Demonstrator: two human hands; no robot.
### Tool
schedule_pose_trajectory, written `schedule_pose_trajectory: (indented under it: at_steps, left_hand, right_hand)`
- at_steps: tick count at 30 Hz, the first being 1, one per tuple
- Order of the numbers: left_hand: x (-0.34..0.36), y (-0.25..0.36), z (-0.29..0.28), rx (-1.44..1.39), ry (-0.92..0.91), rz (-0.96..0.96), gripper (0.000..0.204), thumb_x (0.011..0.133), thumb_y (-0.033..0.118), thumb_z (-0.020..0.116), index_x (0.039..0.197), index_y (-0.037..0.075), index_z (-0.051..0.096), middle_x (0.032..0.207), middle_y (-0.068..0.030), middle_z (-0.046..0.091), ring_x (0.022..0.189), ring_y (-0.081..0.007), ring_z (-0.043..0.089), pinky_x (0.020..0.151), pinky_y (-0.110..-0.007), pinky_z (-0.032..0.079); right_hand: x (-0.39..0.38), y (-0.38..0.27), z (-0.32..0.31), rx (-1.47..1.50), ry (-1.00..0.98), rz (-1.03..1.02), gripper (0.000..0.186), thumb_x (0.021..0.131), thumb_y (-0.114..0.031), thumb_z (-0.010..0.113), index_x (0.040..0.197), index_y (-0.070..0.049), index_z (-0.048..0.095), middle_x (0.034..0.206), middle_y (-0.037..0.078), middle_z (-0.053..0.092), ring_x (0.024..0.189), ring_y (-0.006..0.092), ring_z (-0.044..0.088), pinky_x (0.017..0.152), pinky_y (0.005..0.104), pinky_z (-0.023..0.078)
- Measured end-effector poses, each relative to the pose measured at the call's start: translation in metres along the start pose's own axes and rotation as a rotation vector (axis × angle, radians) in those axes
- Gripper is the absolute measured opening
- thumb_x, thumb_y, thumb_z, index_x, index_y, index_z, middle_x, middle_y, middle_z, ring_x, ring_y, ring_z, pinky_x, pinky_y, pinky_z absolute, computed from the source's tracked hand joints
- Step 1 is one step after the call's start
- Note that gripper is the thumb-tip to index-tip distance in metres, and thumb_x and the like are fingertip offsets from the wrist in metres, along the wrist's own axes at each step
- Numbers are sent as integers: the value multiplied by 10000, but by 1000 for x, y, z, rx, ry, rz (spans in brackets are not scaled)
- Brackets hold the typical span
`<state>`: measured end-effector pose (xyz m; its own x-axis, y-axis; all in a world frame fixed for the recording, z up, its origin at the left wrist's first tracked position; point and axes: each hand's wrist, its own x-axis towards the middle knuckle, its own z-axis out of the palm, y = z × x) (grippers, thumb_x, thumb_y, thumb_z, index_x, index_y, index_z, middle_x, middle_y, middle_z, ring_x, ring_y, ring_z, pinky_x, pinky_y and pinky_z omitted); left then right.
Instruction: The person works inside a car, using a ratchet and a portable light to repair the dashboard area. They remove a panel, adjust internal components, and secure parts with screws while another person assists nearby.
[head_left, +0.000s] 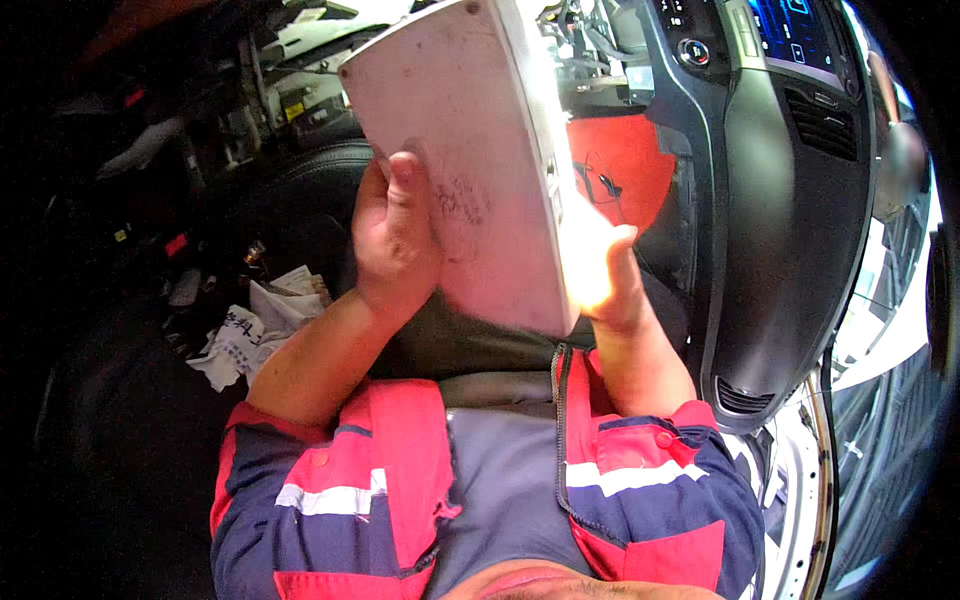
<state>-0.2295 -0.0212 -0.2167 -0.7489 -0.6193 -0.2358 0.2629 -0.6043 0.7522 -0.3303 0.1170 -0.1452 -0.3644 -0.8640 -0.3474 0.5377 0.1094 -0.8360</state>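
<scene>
Upright before my chest stands a flat whitish box-shaped panel [485,190], its broad face scuffed and smudged; I cannot tell its exact kind. My left hand [395,240] is closed on its left side, thumb lying up along the face. At the opposite edge my right hand [612,285] grips the panel, thumb pointing up. Strong glare along that edge washes out most of the right fingers. The panel's far side is hidden.
Around me is a car interior with a black dashboard [770,220], a lit screen [795,30] and a round knob [693,52]. A red sheet [630,165] with a thin dark cable lies beyond my right hand. White printed cloth or paper [245,335] sits left. Exposed wiring and metal [600,45] show ahead.
</scene>
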Motion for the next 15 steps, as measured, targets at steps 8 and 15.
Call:
schedule_pose_trajectory:
  at_steps: [8, 15]
  left_hand:
    - [13, -5, -12, 203, -51, 150, 581, 1021, 481, 405, 1320, -15, 448, 1237, -122, 569, 1106, -216, 555, 981, -351, 435]
    - [29, 2, -10, -151, -32, -71, 594, 995, 481, 484, 1307, -24, 455, 1232, -83, 560, 1110, -164, 522, 977, -315, 414]
  right_hand:
    - [-20, 19, -76, 14, -6, 12, 630, 894, -365, 697, 1334, 34, 485, 1237, 121, 603, 1140, 194, 576, 982, 338, 441]
    - [24, 48, -295, 15, 1446, 169, 422, 973, -230, 491, 1342, -28, 467, 1400, 147, 444, 1294, 248, 394, 1063, 423, 344]
